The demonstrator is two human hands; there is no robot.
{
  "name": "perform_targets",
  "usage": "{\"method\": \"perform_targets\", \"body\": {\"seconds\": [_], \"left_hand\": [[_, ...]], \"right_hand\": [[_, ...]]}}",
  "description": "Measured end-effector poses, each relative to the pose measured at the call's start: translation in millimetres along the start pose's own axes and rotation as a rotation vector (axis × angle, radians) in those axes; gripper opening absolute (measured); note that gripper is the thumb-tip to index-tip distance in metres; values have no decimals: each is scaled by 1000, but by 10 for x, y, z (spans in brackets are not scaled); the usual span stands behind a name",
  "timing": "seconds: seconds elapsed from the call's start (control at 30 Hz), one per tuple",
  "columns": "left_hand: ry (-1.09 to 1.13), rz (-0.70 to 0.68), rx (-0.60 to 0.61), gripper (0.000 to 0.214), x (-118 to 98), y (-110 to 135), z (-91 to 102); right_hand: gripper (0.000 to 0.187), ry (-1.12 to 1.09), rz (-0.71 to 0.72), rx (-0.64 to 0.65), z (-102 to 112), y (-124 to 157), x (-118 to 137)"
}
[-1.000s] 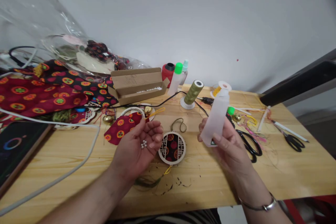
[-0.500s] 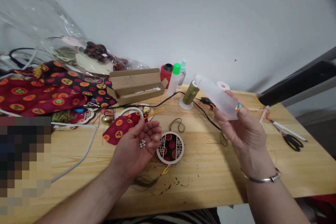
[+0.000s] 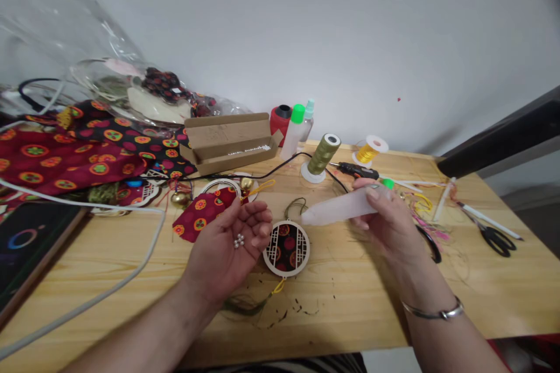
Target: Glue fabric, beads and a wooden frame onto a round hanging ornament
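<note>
Round ornament (image 3: 286,246), a wooden fretwork disc over patterned cloth, lies flat on the worktop (image 3: 350,297) and serves as reference.

Left hand (image 3: 225,250): just left of the ornament, palm up and cupped. The fingers are half curled, not closed, and a small cluster of pearl beads (image 3: 238,240) rests loose in the palm.

Right hand (image 3: 389,224): to the right of the ornament, fingers clasped round a translucent squeeze bottle (image 3: 336,211). The bottle is tipped near horizontal, its nozzle pointing left and hanging just above the ornament's upper right rim.

Olive thread spool (image 3: 324,154) stands behind the ornament.

Assessment: bring the nozzle close over one spot and squeeze lightly, since the bottle wall looks soft. Hold the left palm level, because the beads would roll easily.
</note>
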State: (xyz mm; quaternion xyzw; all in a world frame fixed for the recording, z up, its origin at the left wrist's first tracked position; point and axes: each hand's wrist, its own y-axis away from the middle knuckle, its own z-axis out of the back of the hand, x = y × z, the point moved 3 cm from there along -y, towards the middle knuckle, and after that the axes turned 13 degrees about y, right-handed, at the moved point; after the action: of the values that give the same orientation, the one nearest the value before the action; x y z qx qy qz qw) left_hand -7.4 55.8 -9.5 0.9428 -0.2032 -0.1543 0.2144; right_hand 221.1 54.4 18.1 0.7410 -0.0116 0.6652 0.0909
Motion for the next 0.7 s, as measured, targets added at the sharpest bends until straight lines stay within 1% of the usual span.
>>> {"method": "perform_targets", "body": {"seconds": [0.2, 0.4, 0.7], "left_hand": [[-10, -2, 13, 46, -1, 21, 6], [-9, 3, 6, 45, -12, 25, -7], [-8, 6, 5, 45, -14, 48, -4]], "right_hand": [[29, 143, -28, -77, -14, -27, -170], [26, 322, 1, -54, 6, -45, -234], [30, 431, -21, -46, -12, -52, -229]]}}
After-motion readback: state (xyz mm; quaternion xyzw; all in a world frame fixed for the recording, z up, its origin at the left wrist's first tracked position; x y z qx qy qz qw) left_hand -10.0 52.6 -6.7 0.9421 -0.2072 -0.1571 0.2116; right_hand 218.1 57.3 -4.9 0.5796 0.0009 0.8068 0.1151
